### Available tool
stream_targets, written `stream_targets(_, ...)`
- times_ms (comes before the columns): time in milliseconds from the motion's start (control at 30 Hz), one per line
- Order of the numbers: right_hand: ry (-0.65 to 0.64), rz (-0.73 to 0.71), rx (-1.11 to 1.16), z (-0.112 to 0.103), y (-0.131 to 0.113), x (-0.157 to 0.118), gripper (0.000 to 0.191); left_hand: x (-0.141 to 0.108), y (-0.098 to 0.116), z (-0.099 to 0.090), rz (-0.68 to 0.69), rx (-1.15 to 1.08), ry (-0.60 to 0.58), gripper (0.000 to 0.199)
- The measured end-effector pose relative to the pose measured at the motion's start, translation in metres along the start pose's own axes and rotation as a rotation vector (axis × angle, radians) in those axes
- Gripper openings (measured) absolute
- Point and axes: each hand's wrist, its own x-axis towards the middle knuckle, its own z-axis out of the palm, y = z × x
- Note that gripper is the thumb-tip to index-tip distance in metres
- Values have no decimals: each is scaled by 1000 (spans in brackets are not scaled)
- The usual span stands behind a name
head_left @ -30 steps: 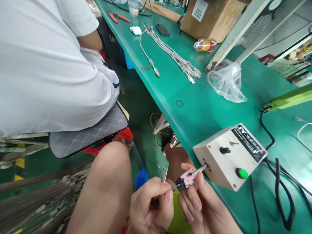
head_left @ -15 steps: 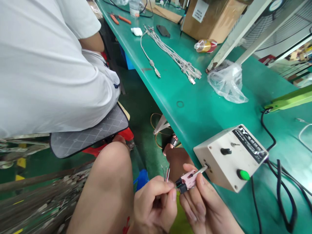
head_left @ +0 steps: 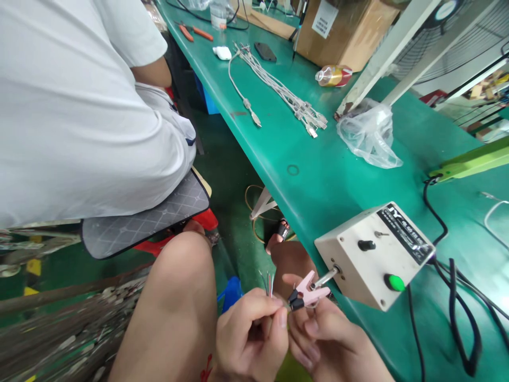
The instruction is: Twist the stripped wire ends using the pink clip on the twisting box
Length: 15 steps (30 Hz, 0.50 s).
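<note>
My left hand (head_left: 252,331) pinches thin stripped wires (head_left: 269,285), whose coloured ends stick up above its fingers. A pink clip (head_left: 308,291) with black tips sits on the metal shaft (head_left: 326,277) that comes out of the beige box (head_left: 376,254). The clip's black tips are just right of my left fingertips. Below and beside the clip is my right hand (head_left: 326,329), its fingers loosely curled and apart, its thumb off the clip's handles. The box has a black knob, a small toggle switch and a green button.
Grey USB cables (head_left: 278,87) lie on the green table (head_left: 270,143), with orange-handled pliers (head_left: 194,33), a phone (head_left: 265,51), a bottle (head_left: 334,75) and a plastic bag (head_left: 369,132) around them. A seated person in a white shirt (head_left: 87,116) is at the left. Black cords run right of the box.
My right hand has loosened its squeeze on the pink clip and dropped slightly. The clip's handles have spread apart around the shaft. My left hand has barely moved.
</note>
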Motion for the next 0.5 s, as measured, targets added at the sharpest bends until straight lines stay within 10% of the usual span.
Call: stream_targets(500, 3, 140, -159, -18, 21, 8, 24, -18, -6, -2, 20, -35, 145, 21)
